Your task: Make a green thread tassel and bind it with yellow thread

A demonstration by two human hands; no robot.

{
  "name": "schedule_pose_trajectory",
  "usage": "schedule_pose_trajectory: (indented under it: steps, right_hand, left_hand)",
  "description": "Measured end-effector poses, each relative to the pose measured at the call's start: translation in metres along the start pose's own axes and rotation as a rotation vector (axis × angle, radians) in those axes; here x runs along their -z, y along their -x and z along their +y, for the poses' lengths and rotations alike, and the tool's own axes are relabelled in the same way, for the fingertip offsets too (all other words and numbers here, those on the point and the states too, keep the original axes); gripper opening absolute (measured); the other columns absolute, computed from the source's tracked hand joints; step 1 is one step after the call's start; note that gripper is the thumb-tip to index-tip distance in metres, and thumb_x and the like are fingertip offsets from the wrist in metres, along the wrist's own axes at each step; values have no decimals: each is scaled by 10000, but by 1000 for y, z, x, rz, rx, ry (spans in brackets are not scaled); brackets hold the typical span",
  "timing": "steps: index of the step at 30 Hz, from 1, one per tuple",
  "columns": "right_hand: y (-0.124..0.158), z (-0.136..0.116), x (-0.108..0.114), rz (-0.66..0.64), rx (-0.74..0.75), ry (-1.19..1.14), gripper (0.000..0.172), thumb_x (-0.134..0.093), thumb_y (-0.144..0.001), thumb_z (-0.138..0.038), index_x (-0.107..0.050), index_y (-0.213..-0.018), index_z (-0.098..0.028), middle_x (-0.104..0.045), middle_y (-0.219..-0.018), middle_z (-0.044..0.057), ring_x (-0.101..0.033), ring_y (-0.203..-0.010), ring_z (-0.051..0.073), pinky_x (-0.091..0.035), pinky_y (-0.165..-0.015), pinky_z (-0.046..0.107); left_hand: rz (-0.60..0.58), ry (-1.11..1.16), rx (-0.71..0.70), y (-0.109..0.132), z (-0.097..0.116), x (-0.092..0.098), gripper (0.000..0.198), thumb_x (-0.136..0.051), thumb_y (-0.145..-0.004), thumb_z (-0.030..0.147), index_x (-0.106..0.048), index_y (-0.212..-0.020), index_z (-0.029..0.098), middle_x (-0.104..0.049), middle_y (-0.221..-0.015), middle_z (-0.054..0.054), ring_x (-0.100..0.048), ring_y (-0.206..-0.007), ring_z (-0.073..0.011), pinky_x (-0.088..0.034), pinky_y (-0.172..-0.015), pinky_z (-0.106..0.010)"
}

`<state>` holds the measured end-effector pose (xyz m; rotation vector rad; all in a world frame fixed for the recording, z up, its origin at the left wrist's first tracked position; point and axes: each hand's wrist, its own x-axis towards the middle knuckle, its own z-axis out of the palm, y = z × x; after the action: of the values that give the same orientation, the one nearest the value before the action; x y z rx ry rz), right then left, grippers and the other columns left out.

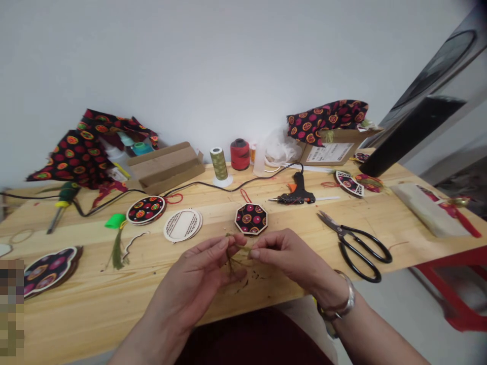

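Observation:
Thin olive-green threads (230, 258) hang from the pinched thumb and fingers of my left hand (207, 263). My right hand (287, 253) pinches a strand of the same thread, and a short length runs between the two hands. Just behind my fingers lies an octagonal pendant (251, 219) with a pale wooden rim, dark patterned fabric and a red loop. Dark scraps of thread are scattered on the table under my hands. Left of them rest a round wooden frame (181, 226) and a green tassel (119, 248). Scissors (352, 243) lie to the right of my right hand.
A glue gun (294, 192) with a black cord lies behind the pendant. Green thread (218, 165) and red thread (240, 154) spools stand near the wall. Cardboard boxes (167, 167) sit at the back. A screwdriver (63, 203) is at the left, a black roll (411, 137) at the right.

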<state>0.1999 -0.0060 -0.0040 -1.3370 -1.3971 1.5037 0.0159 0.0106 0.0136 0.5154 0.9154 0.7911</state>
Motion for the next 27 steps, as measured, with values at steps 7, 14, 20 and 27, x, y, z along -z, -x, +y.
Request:
schedule_pose_trajectory:
  steps: [7, 14, 20, 27]
  right_hand:
    - [4, -2, 16, 205, 80, 319, 235, -533, -825, -205, -699, -984, -158, -695, -933, 53, -605, -839, 186, -445, -746, 305]
    - [6, -12, 10, 421, 517, 380, 228, -485, -900, -160, -666, -1039, -165, -683, -995, 58, -596, -934, 155, -459, -854, 298]
    - [5, -22, -8, 119, 709, 286, 280, -486, -901, -99, -610, -1140, -177, -662, -1081, 25, -527, -1032, 135, -407, -928, 283]
    - [2, -17, -14, 110, 470, 247, 132, -597, -836, -131, -721, -833, -177, -636, -717, -10, -539, -710, 110, -414, -682, 231]
  left_hand:
    - [73, -47, -68, 1, 3, -5, 88, -668, -733, 96, -751, -734, 123, -664, -1146, -123, -482, -1164, -273, -456, -800, -300]
    - [82, -192, -106, 6, 0, -4, 61, -720, -693, 176, -766, -731, 165, -571, -1300, -73, -342, -1286, -266, -324, -911, -297]
    - [23, -288, -174, 10, -2, -6, 51, -725, -675, 208, -765, -688, 178, -556, -1277, -78, -342, -1267, -318, -243, -1009, -377]
    - [-4, -399, -201, 11, -3, -6, 78, -697, -700, 219, -767, -668, 204, -533, -1246, -98, -248, -1326, -286, -241, -1008, -372]
